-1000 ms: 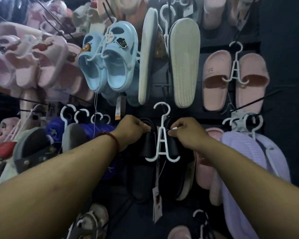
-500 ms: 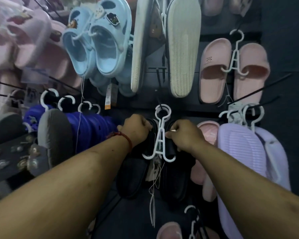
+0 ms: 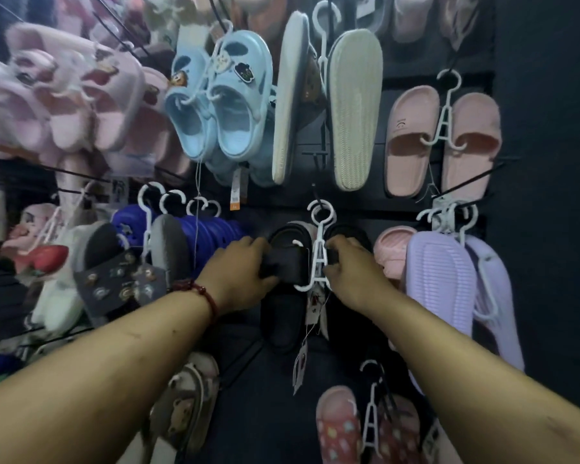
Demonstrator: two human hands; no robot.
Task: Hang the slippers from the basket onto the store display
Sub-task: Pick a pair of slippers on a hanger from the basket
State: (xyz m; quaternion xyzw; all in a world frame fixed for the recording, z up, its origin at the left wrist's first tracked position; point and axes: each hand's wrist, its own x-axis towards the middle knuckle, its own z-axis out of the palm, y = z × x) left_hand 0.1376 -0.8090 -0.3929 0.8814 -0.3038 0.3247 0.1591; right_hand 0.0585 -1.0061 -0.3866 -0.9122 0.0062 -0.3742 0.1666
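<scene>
A pair of black slippers hangs on a white plastic hanger in the middle of the dark display wall. The hanger's hook sits over a black display peg. My left hand grips the strap of the left black slipper. My right hand grips the strap of the right black slipper, right beside the hanger. Paper tags dangle below the pair. The basket is out of sight.
Light blue clogs, grey-soled slippers and pink slides hang above. Blue clogs hang to the left, lilac slippers to the right, patterned pink slippers below. Bare black pegs stick out at the right.
The hanger's hook has gone from free in front of the wall onto the black peg. Both hands stayed on the black slippers' straps; the view shifted slightly.
</scene>
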